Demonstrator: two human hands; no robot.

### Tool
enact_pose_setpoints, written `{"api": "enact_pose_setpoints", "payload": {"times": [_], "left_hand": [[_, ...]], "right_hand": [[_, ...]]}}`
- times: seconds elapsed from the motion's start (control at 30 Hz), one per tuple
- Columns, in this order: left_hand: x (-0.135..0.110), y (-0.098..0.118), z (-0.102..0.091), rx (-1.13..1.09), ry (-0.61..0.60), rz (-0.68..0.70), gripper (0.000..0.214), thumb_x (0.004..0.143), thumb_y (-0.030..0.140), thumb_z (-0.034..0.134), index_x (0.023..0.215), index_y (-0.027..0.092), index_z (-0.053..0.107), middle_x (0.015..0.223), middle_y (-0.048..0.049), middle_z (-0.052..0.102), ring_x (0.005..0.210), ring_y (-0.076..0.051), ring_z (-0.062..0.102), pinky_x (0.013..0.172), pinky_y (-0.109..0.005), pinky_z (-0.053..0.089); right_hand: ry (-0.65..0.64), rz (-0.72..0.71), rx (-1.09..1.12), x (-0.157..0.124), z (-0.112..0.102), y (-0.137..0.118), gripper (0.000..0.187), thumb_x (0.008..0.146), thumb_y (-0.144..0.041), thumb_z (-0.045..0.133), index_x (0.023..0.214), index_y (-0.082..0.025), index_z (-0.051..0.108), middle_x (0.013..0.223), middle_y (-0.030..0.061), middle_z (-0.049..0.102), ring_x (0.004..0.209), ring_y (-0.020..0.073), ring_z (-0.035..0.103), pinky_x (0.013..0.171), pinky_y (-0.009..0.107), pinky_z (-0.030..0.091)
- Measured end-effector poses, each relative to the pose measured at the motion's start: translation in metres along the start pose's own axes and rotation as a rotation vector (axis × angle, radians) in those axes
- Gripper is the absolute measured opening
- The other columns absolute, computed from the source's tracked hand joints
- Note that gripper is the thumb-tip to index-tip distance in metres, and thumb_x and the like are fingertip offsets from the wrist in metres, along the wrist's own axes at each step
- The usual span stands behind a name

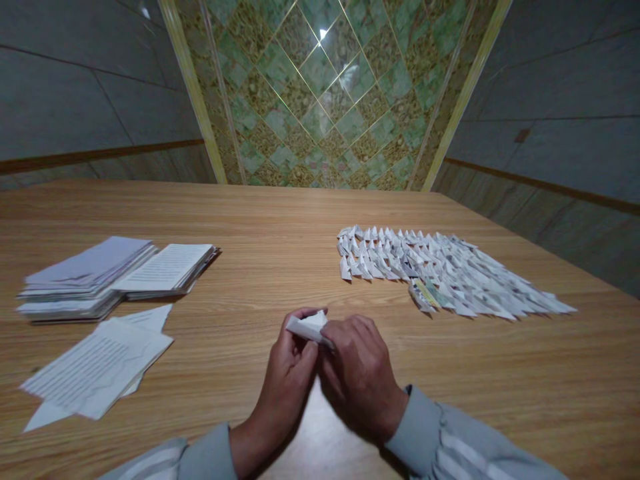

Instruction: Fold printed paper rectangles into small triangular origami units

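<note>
Grey sleeves (pixel 423 427) lead to the left hand (pixel 287 367) and right hand (pixel 363 367), both gripping 1 folded paper (pixel 306 327).

We see a light-brown counter (pixel 280 240) patterned with darker wood grain. The paper (pixel 307 327) we hold is white. Our sleeves (pixel 420 427) are grey with white stripes. Toward the counter's right edge, the folded pieces (pixel 450 267) are white and greyish, one (pixel 424 293) with yellow and dark patches. Toward the left edge, we see a stack (pixel 90 260) with a pale lilac top, and white sheets (pixel 100 367) ruled with dark lines. Past the far edge, the tiles (pixel 317 120) form green and mottled brown diamonds between yellow strips (pixel 193 87).
</note>
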State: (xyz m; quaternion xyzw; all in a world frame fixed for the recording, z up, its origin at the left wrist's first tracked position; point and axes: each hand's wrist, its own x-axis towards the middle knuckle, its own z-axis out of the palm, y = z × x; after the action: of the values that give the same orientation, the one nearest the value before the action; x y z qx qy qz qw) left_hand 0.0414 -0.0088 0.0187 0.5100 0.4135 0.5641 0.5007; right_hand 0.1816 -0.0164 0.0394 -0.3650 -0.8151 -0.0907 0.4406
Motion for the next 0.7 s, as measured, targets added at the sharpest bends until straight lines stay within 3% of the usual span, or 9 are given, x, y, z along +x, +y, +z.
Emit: {"api": "enact_pose_setpoints", "payload": {"times": [0.13,0.37,0.7], "left_hand": [[0.0014,-0.0047,0.004,-0.007,0.029,0.019,0.029,0.087,0.025,0.061,0.115,0.023,0.054,0.112,-0.004,0.065,0.107,-0.02,0.061,0.096,-0.033,0.046],[0.0036,-0.006,0.0046,0.0,0.003,0.039,0.028,0.089,0.025,0.057,0.117,0.024,0.052,0.12,-0.0042,0.063,0.113,-0.019,0.058,0.097,-0.03,0.044],[0.0006,-0.0073,0.0048,0.053,-0.017,0.031,0.03,0.091,0.025,0.054,0.121,0.024,0.051,0.123,-0.0044,0.062,0.118,-0.019,0.056,0.102,-0.031,0.041]], "right_hand": [[-0.064,-0.025,-0.045,0.0013,0.0008,0.0012,0.016,0.1,-0.016,0.042,0.103,-0.016,0.058,0.094,0.0092,0.069,0.082,0.0227,0.055,0.079,0.039,0.041],[-0.08,0.07,-0.061,-0.0012,0.0066,0.0044,0.011,0.096,-0.018,0.049,0.09,-0.016,0.057,0.077,0.0062,0.063,0.074,0.0219,0.05,0.074,0.037,0.039],[-0.157,0.09,-0.112,0.0007,0.0055,0.0033,0.012,0.093,-0.019,0.049,0.094,-0.016,0.061,0.09,0.0096,0.063,0.085,0.0254,0.048,0.082,0.041,0.037]]}}
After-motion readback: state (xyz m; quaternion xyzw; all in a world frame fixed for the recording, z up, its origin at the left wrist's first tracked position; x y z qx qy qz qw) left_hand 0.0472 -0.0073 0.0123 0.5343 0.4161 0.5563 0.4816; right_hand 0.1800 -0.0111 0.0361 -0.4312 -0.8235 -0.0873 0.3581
